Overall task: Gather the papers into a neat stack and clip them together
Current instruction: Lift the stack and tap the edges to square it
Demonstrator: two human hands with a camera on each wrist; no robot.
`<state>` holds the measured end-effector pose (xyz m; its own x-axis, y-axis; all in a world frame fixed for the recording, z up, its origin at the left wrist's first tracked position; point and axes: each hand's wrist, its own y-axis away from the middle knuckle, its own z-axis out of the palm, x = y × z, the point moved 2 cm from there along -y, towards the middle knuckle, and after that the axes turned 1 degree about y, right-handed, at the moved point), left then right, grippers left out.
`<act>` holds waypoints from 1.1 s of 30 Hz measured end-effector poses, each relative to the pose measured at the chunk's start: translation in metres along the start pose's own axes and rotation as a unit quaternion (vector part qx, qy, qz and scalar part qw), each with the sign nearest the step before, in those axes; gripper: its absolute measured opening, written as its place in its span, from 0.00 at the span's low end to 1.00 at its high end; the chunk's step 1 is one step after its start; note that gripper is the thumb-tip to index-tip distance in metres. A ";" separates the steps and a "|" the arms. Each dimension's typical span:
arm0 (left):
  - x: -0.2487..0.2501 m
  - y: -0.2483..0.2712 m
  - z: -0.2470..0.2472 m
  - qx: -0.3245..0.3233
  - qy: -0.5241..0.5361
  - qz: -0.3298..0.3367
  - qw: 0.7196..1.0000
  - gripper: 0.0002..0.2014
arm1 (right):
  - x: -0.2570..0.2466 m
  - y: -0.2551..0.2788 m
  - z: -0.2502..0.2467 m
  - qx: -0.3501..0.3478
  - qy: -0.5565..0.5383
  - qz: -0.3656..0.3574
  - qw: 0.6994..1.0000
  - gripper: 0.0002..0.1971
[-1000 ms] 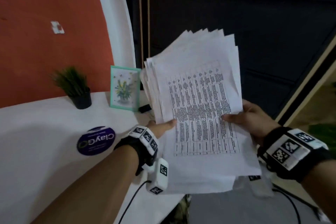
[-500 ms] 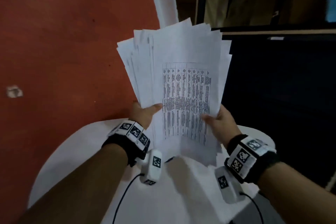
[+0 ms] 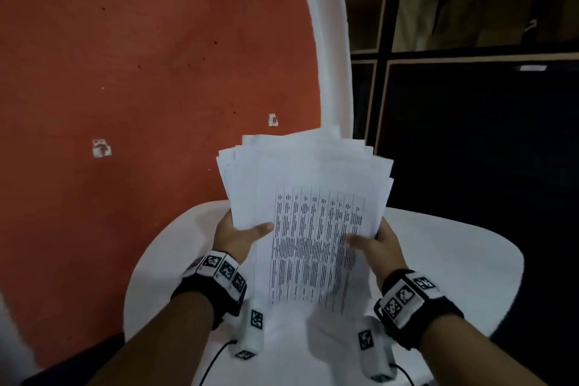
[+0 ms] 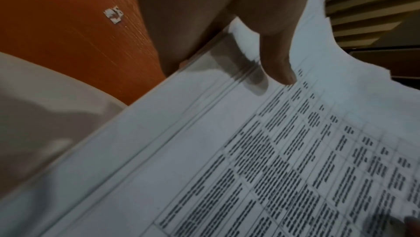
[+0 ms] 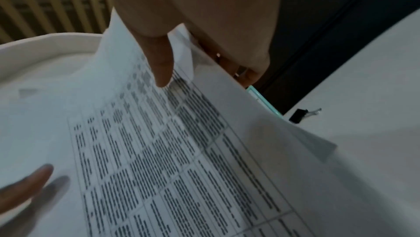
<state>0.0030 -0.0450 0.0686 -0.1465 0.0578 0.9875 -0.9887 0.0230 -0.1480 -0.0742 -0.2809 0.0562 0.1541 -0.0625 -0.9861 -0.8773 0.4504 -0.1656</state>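
Matt white paper sheets (image 3: 313, 197), smooth white tabletop (image 3: 454, 254), rough matt orange wall (image 3: 125, 72)

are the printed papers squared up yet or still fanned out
Still fanned. The white printed papers show staggered top corners and stepped left edges, held upright between the left hand and right hand, each thumb on the front sheet.

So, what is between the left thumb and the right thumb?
Only the printed top sheet of the paper stack, held by left hand and right hand, head view.
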 end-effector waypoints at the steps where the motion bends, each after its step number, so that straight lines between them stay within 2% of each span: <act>1: -0.002 0.000 -0.002 -0.002 0.008 -0.002 1.000 0.22 | 0.002 0.001 0.002 -0.004 -0.011 0.006 1.000 0.22; 5: -0.003 -0.003 -0.005 -0.027 0.024 -0.022 0.999 0.17 | 0.003 -0.003 0.007 -0.015 -0.062 0.032 0.997 0.28; 8: -0.001 -0.006 -0.010 -0.040 0.024 -0.011 0.999 0.17 | -0.002 -0.008 0.000 -0.026 -0.058 0.026 0.998 0.34; 13: 0.002 -0.010 0.000 -0.059 0.027 -0.021 0.998 0.20 | -0.005 -0.009 0.013 -0.060 -0.065 0.022 0.996 0.30; 15: 0.003 -0.011 0.001 -0.056 0.030 -0.024 0.998 0.24 | -0.007 -0.012 0.018 -0.054 -0.064 0.018 0.996 0.33; 17: 0.005 -0.012 -0.005 -0.054 0.039 -0.017 0.998 0.22 | -0.007 -0.018 0.014 -0.031 -0.069 0.014 0.997 0.36; 21: 0.005 -0.008 -0.008 -0.064 0.033 -0.013 0.997 0.21 | -0.006 -0.021 0.017 -0.031 -0.036 0.031 0.998 0.27; 23: 0.004 -0.007 -0.006 -0.057 0.026 -0.018 0.998 0.20 | -0.008 -0.019 0.023 -0.045 -0.021 0.018 0.999 0.24; 25: 0.005 -0.009 -0.006 -0.048 0.029 -0.012 0.998 0.19 | -0.015 -0.017 0.026 -0.051 -0.008 -0.009 0.999 0.26; 30: 0.020 -0.015 0.004 0.018 0.005 0.043 0.999 0.16 | -0.031 -0.017 0.041 -0.032 0.045 -0.096 0.994 0.22; 33: 0.035 -0.022 0.009 0.047 0.027 0.063 0.997 0.18 | -0.054 -0.021 0.048 -0.032 0.038 -0.149 0.988 0.25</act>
<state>0.0193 -0.0520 0.1071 -0.2697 0.1084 0.9568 -0.9616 -0.0821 -0.2617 -0.0420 -0.2439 0.1135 0.3767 -0.2508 -0.8917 -0.8258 0.3451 -0.4460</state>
